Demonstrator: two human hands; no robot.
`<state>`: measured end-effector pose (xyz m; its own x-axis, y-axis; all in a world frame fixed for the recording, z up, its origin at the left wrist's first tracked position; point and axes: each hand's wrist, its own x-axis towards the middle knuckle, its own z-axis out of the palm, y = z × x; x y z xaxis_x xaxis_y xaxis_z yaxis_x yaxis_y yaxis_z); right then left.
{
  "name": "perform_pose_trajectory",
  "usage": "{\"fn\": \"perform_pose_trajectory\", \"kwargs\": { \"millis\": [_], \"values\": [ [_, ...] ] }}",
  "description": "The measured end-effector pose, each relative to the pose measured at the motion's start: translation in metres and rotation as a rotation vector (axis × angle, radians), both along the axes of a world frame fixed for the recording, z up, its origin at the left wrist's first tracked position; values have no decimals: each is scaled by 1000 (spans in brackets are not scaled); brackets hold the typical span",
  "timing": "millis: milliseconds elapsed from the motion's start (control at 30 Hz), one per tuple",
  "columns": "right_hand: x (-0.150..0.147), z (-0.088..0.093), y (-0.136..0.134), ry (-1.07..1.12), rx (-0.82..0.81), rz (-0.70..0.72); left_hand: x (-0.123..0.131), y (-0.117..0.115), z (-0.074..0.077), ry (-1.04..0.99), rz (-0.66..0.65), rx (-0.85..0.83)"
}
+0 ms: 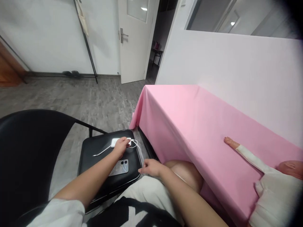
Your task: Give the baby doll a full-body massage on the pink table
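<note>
White, rectangular, plastic-looking block (115, 142) should handle light, stiff, slick, best held by long edges; left grip (121, 146) clamped on it, right grip (151, 167) cannot tell.

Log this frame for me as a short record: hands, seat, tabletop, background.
Left hand: fingers on a white device
Right hand: curled, by the seat's edge, near a looped white cable; grip unclear
Black seat: device, plus phone partly behind left forearm
Pink-covered table: doll lying
Background: white door, ajar
</note>
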<state>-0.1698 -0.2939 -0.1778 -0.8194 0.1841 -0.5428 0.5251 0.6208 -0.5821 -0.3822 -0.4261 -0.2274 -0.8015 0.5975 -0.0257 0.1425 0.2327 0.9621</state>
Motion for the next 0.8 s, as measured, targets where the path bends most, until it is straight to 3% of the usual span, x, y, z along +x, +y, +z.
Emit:
{"fn": "perform_pose_trajectory", "kwargs": {
  "millis": [167,333,433,533,633,800],
  "values": [
    [-4,-16,-11,139,147,-254,14,-2,8,123,-186,-54],
    [-8,-32,7,93,286,-419,45,-12,17,387,-504,-161],
    [-7,-38,17,105,281,-422,62,-15,23,514,-674,-222],
    [-5,-42,18,145,222,-340,61,-15,25,587,-765,-280],
    [-2,-41,14,183,199,-340,30,-18,21,646,-720,-361],
    [7,-37,15,293,182,-433,-44,-31,-3,672,-420,-858]
  ]
}}
